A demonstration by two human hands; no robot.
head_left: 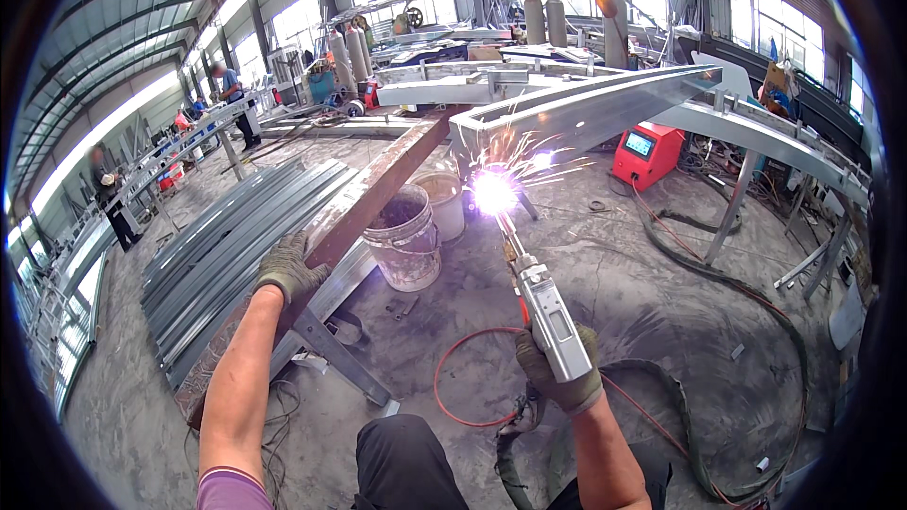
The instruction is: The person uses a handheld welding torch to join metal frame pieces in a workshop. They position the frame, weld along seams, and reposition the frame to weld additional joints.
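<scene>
My right hand [559,368], in an olive work glove, is closed around the grip of a silver handheld welding torch [553,316]. From the torch's narrow tip come a blinding white-violet glare and flying orange sparks, at the lower end of a silver metal frame [586,111]. The glare hides the exact spot where tip and metal meet. My left hand [293,267], gloved too, is wrapped over a long rusty brown steel beam [378,184]. That beam slopes up from the lower left, and its far end reaches the frame.
Two dirty white buckets [404,250] stand beside the beam. Long grey metal profiles [241,255] lie stacked at left. A red machine with a screen [648,153] sits right; thick dark hoses [680,406] loop over the floor. Gas cylinders [536,19] stand behind. Other people [233,99] are far left.
</scene>
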